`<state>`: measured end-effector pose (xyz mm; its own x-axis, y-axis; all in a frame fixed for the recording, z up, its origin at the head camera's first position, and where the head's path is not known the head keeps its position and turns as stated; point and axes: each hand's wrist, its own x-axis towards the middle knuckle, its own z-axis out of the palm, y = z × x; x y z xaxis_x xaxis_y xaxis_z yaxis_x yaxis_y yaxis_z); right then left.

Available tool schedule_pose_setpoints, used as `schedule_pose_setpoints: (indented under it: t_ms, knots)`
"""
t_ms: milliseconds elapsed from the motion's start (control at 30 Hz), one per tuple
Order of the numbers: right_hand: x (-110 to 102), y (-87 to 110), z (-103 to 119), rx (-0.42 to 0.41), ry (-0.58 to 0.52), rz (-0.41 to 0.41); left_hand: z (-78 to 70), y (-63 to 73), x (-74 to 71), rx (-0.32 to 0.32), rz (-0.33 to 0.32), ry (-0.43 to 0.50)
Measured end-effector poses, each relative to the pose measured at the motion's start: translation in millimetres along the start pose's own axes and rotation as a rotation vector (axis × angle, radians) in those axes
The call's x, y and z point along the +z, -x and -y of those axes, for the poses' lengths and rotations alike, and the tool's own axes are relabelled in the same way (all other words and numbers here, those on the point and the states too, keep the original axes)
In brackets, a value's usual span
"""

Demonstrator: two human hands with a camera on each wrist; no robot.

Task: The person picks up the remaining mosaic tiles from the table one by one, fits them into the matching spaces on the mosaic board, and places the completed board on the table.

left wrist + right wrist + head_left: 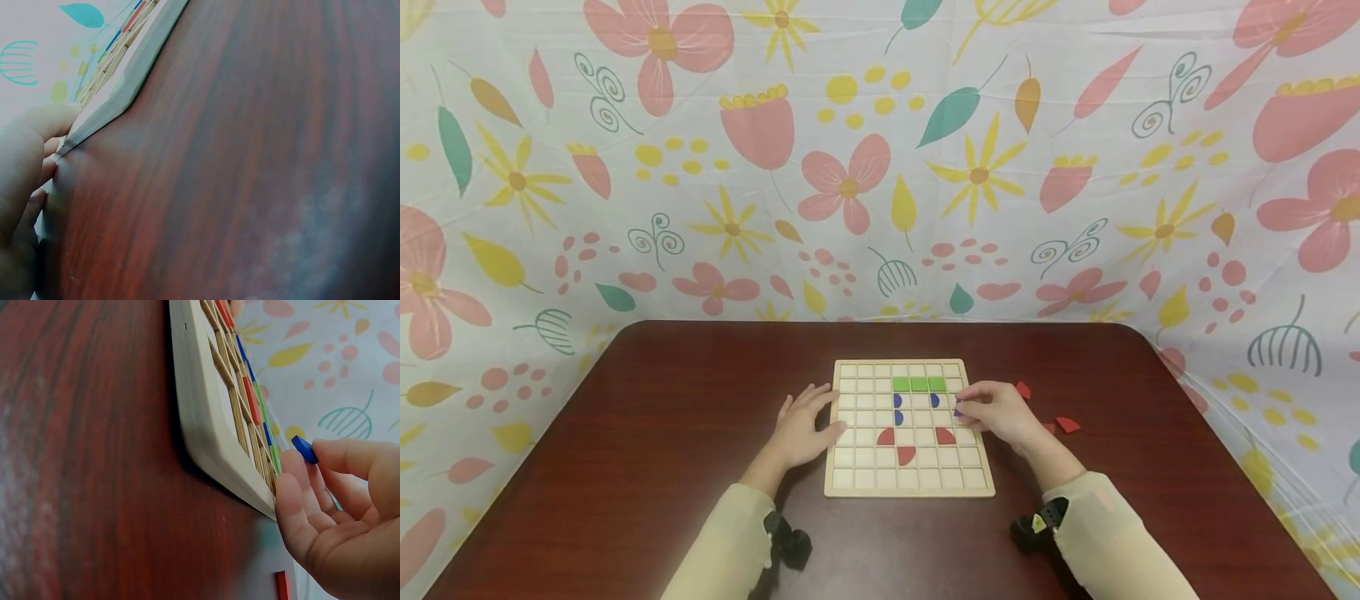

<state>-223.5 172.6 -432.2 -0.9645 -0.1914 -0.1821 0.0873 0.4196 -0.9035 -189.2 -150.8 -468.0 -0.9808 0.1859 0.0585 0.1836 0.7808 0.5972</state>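
Observation:
A square wooden grid board (909, 492) lies on the table, with green, blue and red pieces in some of its cells. My left hand (801, 429) rests along the board's left edge, thumb and fingertips touching the frame. Over the board's right edge, my right hand (1000, 410) pinches a small blue piece (304, 450) between thumb and finger. Three green squares (919, 384) form a row near the top. Beneath them are blue half-circles (898, 401), and lower down sit red quarter-circles (906, 455).
Several loose red pieces (1067, 425) lie on the dark wooden table (662, 433) to the right of the board, partly behind my right wrist. A flower-patterned cloth (850, 275) hangs behind the table and along its sides.

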Motion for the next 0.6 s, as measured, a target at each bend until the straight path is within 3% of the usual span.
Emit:
schedule_pose_setpoints:
  t_ms: [600]
  knots:
    - [8.3, -8.2, 1.5, -0.012, 0.051, 0.016, 1.4, -0.7, 0.0, 0.004, 0.004, 0.003]
